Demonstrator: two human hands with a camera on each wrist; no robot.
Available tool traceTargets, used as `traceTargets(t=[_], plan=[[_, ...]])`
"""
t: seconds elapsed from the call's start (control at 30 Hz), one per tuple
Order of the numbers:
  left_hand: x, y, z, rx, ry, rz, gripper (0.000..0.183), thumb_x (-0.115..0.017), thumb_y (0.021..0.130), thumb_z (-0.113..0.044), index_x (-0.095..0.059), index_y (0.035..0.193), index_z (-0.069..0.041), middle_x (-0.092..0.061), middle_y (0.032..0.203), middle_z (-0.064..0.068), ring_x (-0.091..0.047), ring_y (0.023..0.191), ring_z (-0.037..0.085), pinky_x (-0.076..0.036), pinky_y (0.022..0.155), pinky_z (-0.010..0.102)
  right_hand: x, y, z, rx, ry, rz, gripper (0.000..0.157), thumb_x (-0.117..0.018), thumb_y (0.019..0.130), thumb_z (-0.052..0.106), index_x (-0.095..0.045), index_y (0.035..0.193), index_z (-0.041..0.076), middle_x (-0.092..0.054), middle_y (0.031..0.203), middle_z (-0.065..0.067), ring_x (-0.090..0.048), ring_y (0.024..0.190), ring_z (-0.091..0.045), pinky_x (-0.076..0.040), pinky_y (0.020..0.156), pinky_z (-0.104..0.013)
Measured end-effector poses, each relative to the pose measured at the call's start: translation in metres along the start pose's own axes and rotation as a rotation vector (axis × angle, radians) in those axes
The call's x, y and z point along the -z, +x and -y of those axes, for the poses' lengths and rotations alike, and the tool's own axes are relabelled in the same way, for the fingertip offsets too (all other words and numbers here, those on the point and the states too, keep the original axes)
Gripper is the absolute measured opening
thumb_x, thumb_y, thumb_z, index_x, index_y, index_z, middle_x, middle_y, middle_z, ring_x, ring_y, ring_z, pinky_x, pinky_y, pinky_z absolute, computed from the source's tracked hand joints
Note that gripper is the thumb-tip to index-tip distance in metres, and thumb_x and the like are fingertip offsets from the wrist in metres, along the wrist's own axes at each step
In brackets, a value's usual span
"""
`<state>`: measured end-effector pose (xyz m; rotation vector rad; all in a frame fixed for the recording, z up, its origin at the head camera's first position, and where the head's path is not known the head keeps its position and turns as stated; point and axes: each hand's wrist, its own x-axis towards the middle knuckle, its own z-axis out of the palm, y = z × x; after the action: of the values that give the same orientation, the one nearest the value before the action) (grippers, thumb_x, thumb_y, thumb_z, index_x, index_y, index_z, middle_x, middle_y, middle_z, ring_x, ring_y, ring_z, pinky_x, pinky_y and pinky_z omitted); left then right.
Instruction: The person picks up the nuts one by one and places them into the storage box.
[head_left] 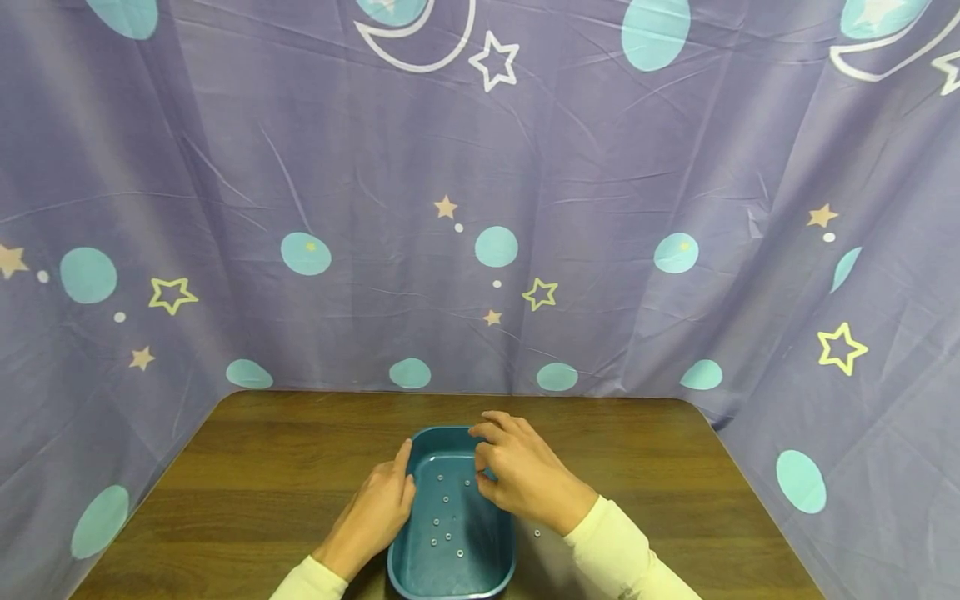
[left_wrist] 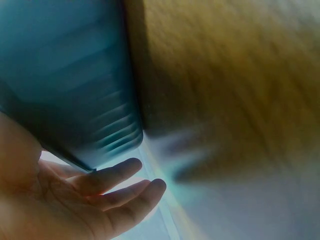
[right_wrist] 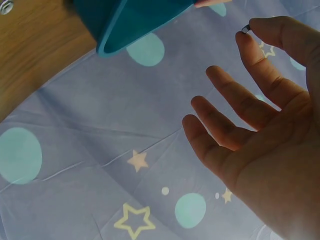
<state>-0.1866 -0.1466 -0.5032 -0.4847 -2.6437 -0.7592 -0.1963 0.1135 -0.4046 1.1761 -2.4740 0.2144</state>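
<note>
A teal plastic bin (head_left: pixel 452 583) stands on the table with several small metal nuts (head_left: pixel 460 553) scattered over its floor. My left hand (head_left: pixel 377 508) rests at the bin's left rim, index finger stretched along it. In the left wrist view, the other fingers of that hand reach out loosely beside the bin wall (left_wrist: pixel 65 65). Above the bin's right side, my right hand (head_left: pixel 521 471) pinches a small metal nut (right_wrist: pixel 245 29) between thumb and index fingertip. Its remaining fingers are spread, as the right wrist view shows.
One more nut (head_left: pixel 537 533) lies on the wooden table (head_left: pixel 637 467), right of the bin. A purple curtain (head_left: pixel 600 167) with moons, stars and dots hangs behind the table and along both sides.
</note>
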Motion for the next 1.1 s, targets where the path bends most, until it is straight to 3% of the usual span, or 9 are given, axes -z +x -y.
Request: traceTargets(t=[0.23, 0.5, 0.83, 1.1], plan=[[0.000, 0.000, 0.001, -0.022, 0.001, -0.032, 0.056, -0.067, 0.102, 0.001, -0.049, 0.152, 0.019, -0.074, 0.121, 0.033, -0.075, 0.112, 0.044, -0.061, 0.098, 0.056, -0.012, 0.004, 0.004, 0.012, -0.014, 0.046, 0.008, -0.090, 0.089, 0.020, -0.082, 0.087, 0.021, -0.076, 0.133, -0.008, -0.062, 0.139, -0.038, -0.054, 0.113, -0.052], [0.000, 0.001, 0.000, 0.003, -0.004, -0.009, 0.056, -0.066, 0.103, 0.000, -0.049, 0.154, 0.017, -0.073, 0.125, 0.034, -0.073, 0.117, 0.046, -0.059, 0.102, 0.057, -0.031, 0.001, 0.007, -0.008, -0.028, 0.115, 0.005, -0.090, 0.091, 0.023, -0.085, 0.091, 0.020, -0.076, 0.134, -0.007, -0.062, 0.140, -0.037, -0.053, 0.115, -0.050], [-0.001, 0.000, 0.000, -0.005, -0.010, -0.024, 0.056, -0.066, 0.102, 0.000, -0.050, 0.153, 0.017, -0.075, 0.119, 0.031, -0.075, 0.111, 0.044, -0.061, 0.098, 0.057, -0.062, -0.005, 0.012, -0.009, 0.004, 0.153, 0.007, -0.090, 0.089, 0.023, -0.084, 0.088, 0.020, -0.078, 0.129, -0.005, -0.064, 0.136, -0.034, -0.053, 0.114, -0.048], [-0.001, 0.001, 0.001, -0.004, -0.014, -0.023, 0.056, -0.067, 0.102, 0.001, -0.050, 0.153, 0.017, -0.074, 0.123, 0.032, -0.074, 0.115, 0.045, -0.060, 0.101, 0.057, -0.072, -0.006, 0.017, 0.004, -0.042, 0.152, 0.010, -0.091, 0.087, 0.026, -0.082, 0.086, 0.022, -0.078, 0.125, -0.001, -0.066, 0.133, -0.031, -0.054, 0.112, -0.044]])
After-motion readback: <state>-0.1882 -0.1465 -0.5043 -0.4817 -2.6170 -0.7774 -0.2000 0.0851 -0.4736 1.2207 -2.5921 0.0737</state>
